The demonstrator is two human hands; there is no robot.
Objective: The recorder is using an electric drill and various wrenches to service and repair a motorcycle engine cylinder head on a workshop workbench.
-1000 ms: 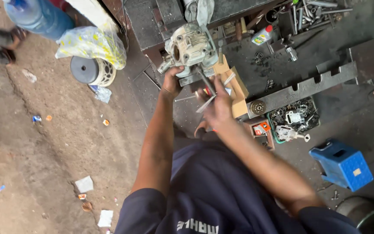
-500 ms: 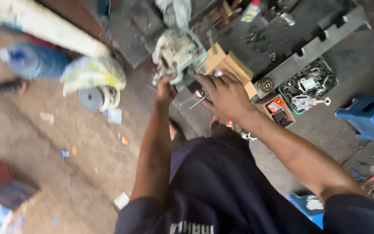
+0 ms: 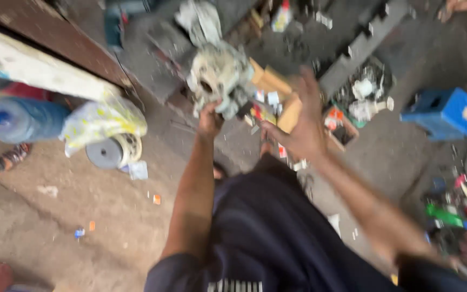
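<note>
My left hand (image 3: pixel 210 120) is closed on the lower edge of a grey metal motor housing (image 3: pixel 220 78), which looks like an alternator, and it holds this part up in front of me above the dirty workshop floor (image 3: pixel 109 216). My right hand (image 3: pixel 301 127) is just right of the housing, fingers spread and loose, holding nothing that I can see; the picture is blurred there, so I cannot tell if it touches the brown cardboard box (image 3: pixel 277 92) behind it. The box sits directly right of the housing, partly covered by my right hand. Further right of the housing lies a long dark metal bar (image 3: pixel 360 48), and under it a tray of small parts (image 3: pixel 366 97). Far right of the housing stands a blue plastic stool (image 3: pixel 445 112). Left of the housing I see a yellow-white plastic bag (image 3: pixel 101 120), a grey round disc (image 3: pixel 105 153) beneath it, and a blue water bottle (image 3: pixel 20 118) lying further left
</note>
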